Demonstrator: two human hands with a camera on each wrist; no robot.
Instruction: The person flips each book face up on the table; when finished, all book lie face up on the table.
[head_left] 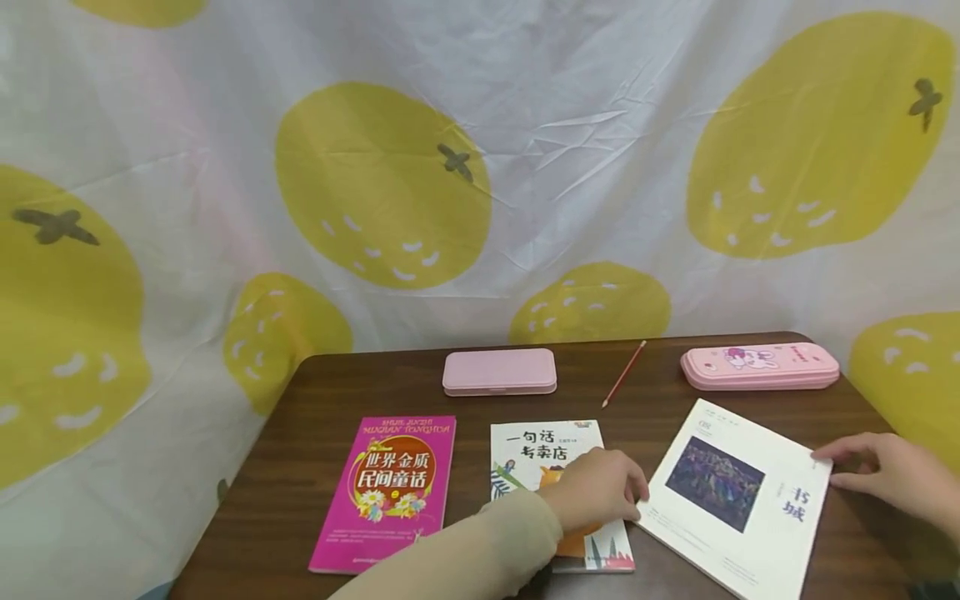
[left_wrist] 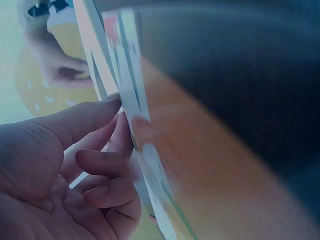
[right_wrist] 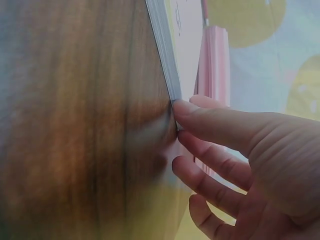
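A dark wooden desk (head_left: 315, 433) is seen from above, backed by a white cloth (head_left: 525, 150) printed with yellow fruit. Near the front right corner a white book (head_left: 738, 492) lies flat at a slant, cover up and shut. Its left edge is touched by the left hand (head_left: 596, 492), fingers loosely bent, nothing pinched; the wrist view is too blurred to show more. Its far right corner is met by the right hand (head_left: 885, 471), fingertips (right_wrist: 182, 107) laid against the page edges, fingers fairly straight and spread. The book seems only steadied so far, not lifted. Under the left forearm lies an illustrated book (head_left: 547, 454), and a pink book (head_left: 390, 492) to its left. Along the back edge are a pink case (head_left: 499, 372), a pencil (head_left: 624, 373) and a pink pencil box (head_left: 760, 366). Bare wood is left between the rows.
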